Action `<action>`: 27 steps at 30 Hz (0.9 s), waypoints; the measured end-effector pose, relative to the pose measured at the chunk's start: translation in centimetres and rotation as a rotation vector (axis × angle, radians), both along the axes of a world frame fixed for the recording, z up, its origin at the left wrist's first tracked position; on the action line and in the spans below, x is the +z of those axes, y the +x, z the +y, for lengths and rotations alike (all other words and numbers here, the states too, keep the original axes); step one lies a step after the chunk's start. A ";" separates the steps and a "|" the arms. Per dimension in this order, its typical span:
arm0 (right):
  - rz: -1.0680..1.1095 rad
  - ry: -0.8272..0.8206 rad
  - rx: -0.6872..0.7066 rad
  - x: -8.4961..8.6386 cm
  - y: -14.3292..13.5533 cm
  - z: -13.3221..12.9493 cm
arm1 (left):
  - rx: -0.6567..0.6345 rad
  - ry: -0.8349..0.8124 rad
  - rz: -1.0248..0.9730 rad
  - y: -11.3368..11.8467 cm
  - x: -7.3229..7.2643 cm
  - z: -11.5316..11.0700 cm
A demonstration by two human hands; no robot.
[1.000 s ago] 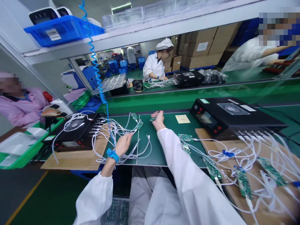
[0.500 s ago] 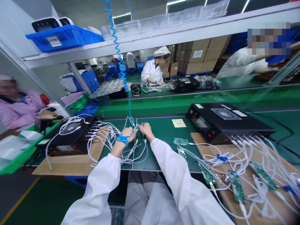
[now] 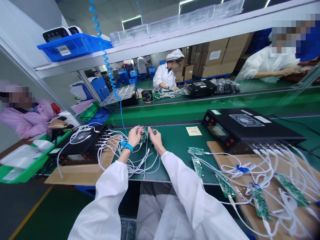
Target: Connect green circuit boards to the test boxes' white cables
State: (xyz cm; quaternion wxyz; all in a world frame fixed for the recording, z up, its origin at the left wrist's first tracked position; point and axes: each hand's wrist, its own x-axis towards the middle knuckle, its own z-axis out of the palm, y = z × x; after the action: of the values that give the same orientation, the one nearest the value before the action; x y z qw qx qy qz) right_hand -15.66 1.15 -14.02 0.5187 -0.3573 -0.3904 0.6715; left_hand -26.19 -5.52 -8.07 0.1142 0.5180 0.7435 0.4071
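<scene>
The person's left hand (image 3: 135, 136) had its fingertips pinched together on a small green circuit board (image 3: 143, 137), which lay just to that hand's right above the green tabletop (image 3: 175, 138), its long axis running roughly away from the body. The right hand (image 3: 156, 141), close on the board's other side, was curled around a small dark-and-silver piece (image 3: 154, 132), and the handwriting on the square pale-yellow paper note (image 3: 193, 131) could not be read.
</scene>
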 end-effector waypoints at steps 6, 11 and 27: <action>0.089 0.320 0.036 2.6 -2.6 -3.9 | -0.001 0.069 -0.010 -0.9 2.8 -2.6; 0.005 0.366 -0.067 3.7 -4.8 -6.2 | -0.003 0.002 0.238 -1.7 4.1 -4.1; 0.045 0.193 -0.113 3.6 -6.5 -6.2 | 0.196 0.082 0.048 0.4 1.7 -3.4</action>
State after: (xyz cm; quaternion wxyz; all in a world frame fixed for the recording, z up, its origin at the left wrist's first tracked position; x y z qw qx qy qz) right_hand -22.19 -5.05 -10.44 0.5965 -0.3119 -0.4208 0.6082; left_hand -25.81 -8.97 -6.33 0.0348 0.4568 0.7759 0.4338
